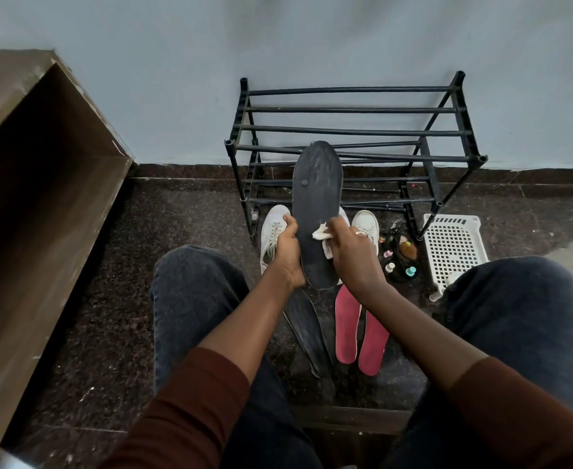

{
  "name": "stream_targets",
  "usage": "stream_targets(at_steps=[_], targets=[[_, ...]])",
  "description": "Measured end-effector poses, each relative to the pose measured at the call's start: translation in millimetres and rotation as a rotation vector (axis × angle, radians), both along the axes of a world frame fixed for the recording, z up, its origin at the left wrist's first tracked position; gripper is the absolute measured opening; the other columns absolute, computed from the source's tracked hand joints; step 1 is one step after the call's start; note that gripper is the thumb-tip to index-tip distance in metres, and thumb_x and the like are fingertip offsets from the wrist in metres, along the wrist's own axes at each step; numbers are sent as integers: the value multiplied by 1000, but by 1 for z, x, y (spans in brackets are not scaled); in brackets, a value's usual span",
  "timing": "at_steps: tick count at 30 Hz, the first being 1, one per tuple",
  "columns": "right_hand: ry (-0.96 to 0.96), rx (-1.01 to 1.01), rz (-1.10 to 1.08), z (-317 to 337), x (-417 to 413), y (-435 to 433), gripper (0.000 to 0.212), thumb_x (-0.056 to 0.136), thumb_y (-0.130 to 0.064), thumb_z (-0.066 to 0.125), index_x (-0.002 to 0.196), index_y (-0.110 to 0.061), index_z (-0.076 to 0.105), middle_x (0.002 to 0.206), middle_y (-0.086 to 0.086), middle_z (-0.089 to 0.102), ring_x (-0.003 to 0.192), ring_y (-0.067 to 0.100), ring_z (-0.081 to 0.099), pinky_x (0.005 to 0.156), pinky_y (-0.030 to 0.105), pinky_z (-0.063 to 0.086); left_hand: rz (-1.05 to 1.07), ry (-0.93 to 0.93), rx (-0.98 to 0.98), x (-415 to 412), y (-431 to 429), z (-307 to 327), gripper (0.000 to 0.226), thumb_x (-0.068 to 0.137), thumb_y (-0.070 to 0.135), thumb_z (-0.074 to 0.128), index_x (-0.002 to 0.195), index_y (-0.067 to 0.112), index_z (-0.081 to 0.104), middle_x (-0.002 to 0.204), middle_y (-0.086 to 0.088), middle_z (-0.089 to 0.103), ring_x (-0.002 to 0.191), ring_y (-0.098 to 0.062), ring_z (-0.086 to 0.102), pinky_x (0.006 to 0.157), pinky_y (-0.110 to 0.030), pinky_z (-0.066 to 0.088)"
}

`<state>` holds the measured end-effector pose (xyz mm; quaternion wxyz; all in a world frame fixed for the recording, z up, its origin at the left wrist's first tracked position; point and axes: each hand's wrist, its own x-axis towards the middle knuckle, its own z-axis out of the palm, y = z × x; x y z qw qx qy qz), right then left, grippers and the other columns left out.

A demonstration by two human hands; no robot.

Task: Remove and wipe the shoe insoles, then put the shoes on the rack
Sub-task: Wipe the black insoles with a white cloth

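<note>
Item: dark insole (317,204), held upright before the black rack (356,130). We gripped its lower left edge with our left hand (288,250), fingers curled round it. Our right hand (351,247), wrist bent, pinched a white cloth (422,235) against its face. White shoes (273,231) stood behind; two pink insoles (361,328) lay on the floor.
</note>
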<state>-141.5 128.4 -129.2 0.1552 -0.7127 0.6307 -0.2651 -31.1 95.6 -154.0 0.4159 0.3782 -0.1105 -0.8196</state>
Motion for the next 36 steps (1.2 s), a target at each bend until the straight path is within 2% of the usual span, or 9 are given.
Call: stream_targets(at_steps=[3,8,12,19,24,28,31,34,36], targets=[[-60,16,74,-4,-1,18,18,88,-5,52,106,-3,52,85,21,61,78,39,58,63,42,43,46,47,-20,2,-3,-1,90,90,70,7,129,2,51,124,-14,58,116,-32,53,107,-46,35],[-6,-16,169,-9,0,30,17,84,1,55,102,1,54,78,21,58,70,39,55,55,40,40,67,26,-11,3,-5,-2,90,90,71,8,134,5,49,125,-10,60,104,-30,62,94,-42,48],[56,-75,84,-6,2,9,22,87,0,50,109,1,52,86,26,58,77,42,55,58,40,38,-19,-103,4,0,-1,1,84,90,71,13,120,8,60,108,-10,68,96,-25,66,93,-37,47],[29,-58,-107,2,-8,-28,14,90,-3,44,103,0,48,87,26,56,80,40,52,59,35,29,-82,-121,0,-2,4,-2,71,94,65,16,105,13,64,87,-10,73,76,-23,71,69,-33,59],[-51,-12,-9,-6,-8,-9,18,88,-6,50,106,-4,51,87,24,60,80,40,56,66,46,45,-40,-137,21,-2,5,-1,72,94,65,17,116,12,62,100,-8,71,92,-23,68,92,-37,48],[-3,-20,188,-8,3,22,21,80,0,58,101,1,54,78,22,60,68,37,58,56,38,44,-1,-104,66,-1,2,-4,84,90,72,18,128,6,56,118,-15,64,116,-33,55,109,-45,36],[16,-47,306,-7,5,32,20,77,-1,59,96,-2,53,70,17,56,59,33,54,48,34,41,-1,-90,84,0,-2,-2,84,89,73,22,122,5,59,112,-19,66,113,-35,58,104,-45,41],[-36,-74,212,-2,1,21,23,85,-3,56,107,2,53,77,23,59,63,40,58,50,40,44,-16,-115,52,-2,-1,6,78,92,68,20,106,6,65,98,-18,70,90,-29,68,84,-38,54],[-69,-88,122,2,1,8,28,89,-6,53,116,0,50,84,26,61,71,43,60,56,43,46,-29,-95,44,-6,0,8,77,92,68,21,105,7,67,99,-15,69,89,-27,68,84,-37,53]])
